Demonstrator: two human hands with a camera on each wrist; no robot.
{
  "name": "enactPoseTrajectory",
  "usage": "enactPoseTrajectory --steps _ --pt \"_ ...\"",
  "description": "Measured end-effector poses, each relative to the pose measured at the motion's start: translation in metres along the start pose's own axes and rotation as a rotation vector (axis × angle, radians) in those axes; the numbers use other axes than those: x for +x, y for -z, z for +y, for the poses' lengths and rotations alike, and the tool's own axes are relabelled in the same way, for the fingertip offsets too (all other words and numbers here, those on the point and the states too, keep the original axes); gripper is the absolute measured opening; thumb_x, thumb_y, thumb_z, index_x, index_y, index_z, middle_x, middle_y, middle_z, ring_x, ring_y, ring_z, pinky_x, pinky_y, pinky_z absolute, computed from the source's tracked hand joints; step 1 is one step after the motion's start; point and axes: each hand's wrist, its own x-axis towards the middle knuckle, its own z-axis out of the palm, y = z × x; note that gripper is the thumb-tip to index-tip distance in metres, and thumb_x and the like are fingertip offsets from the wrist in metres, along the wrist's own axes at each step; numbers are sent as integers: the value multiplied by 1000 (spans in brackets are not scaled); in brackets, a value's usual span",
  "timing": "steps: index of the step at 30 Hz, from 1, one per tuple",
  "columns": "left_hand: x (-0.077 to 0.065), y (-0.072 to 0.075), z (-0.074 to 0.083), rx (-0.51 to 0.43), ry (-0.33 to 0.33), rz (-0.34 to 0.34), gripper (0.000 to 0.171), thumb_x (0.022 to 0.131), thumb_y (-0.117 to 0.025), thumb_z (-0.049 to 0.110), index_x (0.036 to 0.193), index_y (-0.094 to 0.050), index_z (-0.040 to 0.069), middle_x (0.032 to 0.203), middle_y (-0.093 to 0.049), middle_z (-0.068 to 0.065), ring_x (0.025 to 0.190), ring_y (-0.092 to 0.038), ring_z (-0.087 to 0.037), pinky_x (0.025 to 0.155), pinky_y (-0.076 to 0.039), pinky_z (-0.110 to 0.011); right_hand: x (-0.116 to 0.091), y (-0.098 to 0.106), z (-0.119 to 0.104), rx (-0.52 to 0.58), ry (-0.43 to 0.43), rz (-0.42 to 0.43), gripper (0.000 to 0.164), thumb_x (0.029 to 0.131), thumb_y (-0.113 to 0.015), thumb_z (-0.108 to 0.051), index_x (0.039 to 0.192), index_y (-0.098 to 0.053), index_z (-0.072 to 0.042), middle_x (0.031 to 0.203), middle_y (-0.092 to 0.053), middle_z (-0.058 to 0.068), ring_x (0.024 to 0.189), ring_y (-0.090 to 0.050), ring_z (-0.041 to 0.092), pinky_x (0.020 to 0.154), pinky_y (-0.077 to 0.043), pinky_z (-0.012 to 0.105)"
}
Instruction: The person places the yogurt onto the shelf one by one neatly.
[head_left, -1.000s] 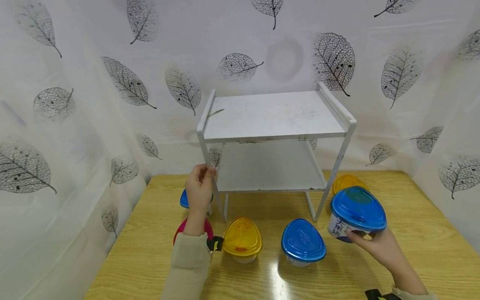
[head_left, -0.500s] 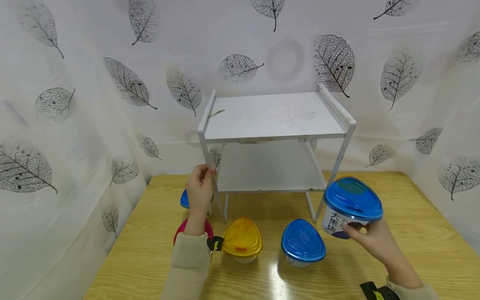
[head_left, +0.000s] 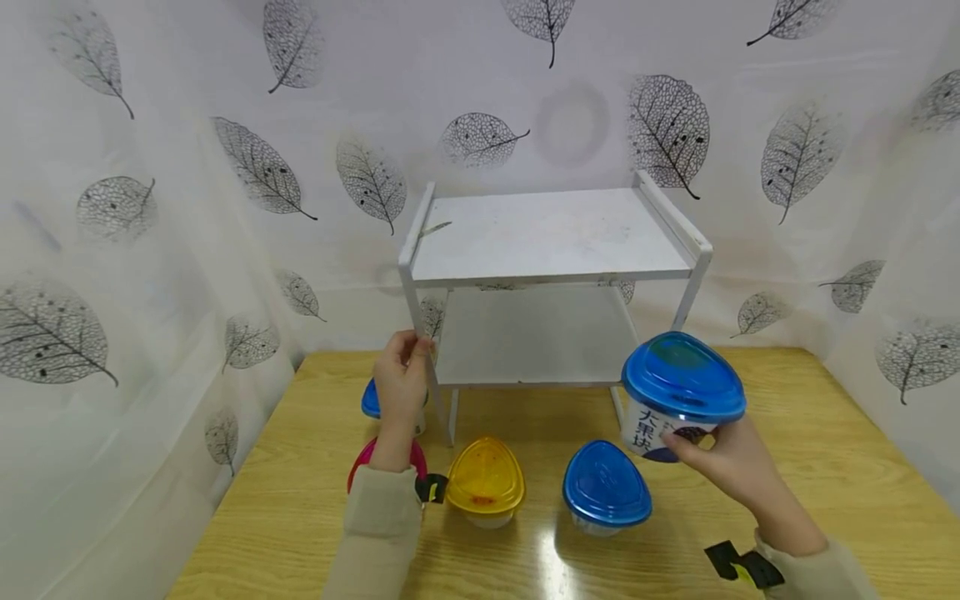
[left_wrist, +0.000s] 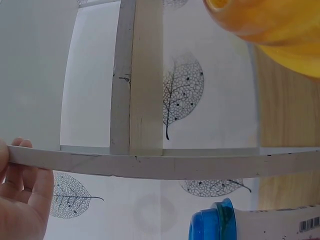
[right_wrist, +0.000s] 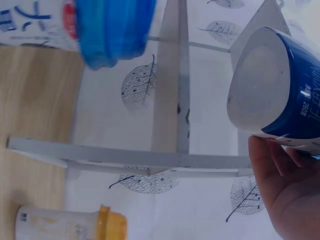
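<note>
2 arms reach forward. Left hand point(head_left: 401, 379): fingers point(left_wrist: 40, 195) curled, gripping. Right hand point(head_left: 727, 462): gripping, thumb point(head_left: 690, 452) pointing left, forearm point(head_left: 791, 521) slanting inward.

pale sheet point(head_left: 480, 50) with dark leaf prints point(head_left: 669, 133) across top and both sides of head view. wood-grain table point(head_left: 847, 433) below. yellow-lidded tub point(head_left: 486, 479) upright at lower centre; lower blue-lidded tub point(head_left: 606, 487) to its right, apart. red lid point(head_left: 362, 463) lower left of centre, partly hidden; another blue lid point(head_left: 370, 400) above it. orange-lidded tub point(right_wrist: 70, 224) lower left in right wrist view.

The right hand point(head_left: 733, 465) has lifted its blue-lidded tub point(head_left: 678, 396) leftward (hiding more of the rack's right leg point(head_left: 689, 298)).
</note>
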Motion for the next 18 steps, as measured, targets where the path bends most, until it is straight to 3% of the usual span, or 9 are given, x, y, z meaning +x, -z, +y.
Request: enactPoseTrajectory --steps 5,12,18 --pt "0 2 1 15 -4 6 11 86 -55 0 85 -57 -11 78 -62 -21 75 -59 -30 73 -49 -39 9 -7 -11 33 34 7 66 64 -68 15 122 -37 8 110 -49 -19 94 -51 -2 65 -51 31" --pt "1 1 -5 11 -27 0 13 86 -56 2 84 -57 -10 77 -62 -20 75 -60 -29 72 -50 -38 22 -14 -23 93 90 7 67 61 -66 18 121 -38 8 110 -51 -13 95 -52 2 70 -46 20" --pt "1 0 -7 11 -31 3 14 85 -56 4 83 -57 -10 77 -62 -20 75 -59 -30 73 -49 -39 32 -16 -31 131 179 20 71 59 -67 17 123 -38 8 113 -52 -6 96 -53 6 71 -46 19"
